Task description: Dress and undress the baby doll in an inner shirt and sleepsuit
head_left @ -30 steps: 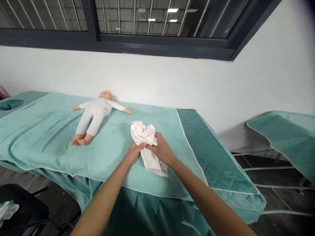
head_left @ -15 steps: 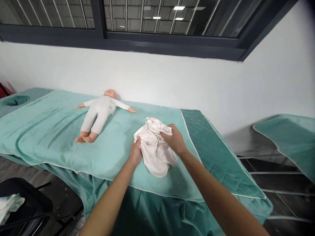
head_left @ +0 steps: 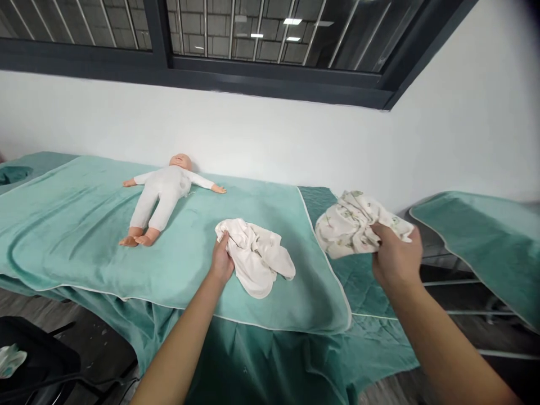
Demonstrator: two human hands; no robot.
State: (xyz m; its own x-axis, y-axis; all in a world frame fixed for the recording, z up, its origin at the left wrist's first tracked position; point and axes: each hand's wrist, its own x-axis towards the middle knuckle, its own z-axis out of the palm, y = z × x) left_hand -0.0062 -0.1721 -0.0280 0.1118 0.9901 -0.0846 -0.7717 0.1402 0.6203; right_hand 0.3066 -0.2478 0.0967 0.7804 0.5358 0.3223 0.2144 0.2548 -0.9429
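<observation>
The left hand (head_left: 222,262) pinches a crumpled white cotton garment (head_left: 255,256) near the bed's (head_left: 76,225) front edge. The right hand (head_left: 394,253) clutches a printed cream cloth (head_left: 354,225) above the right corner. Both look soft, light, easy to bunch.

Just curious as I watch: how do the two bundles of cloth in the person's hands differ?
The plain cloth is cream white with no pattern; the printed cloth carries a faint small print. The plain cloth lies on the light green blanket, pinned at its edge by the left hand; the printed cloth is held up in the air by the right hand, off past the blanket's edge. Both are crumpled and pale.
</observation>
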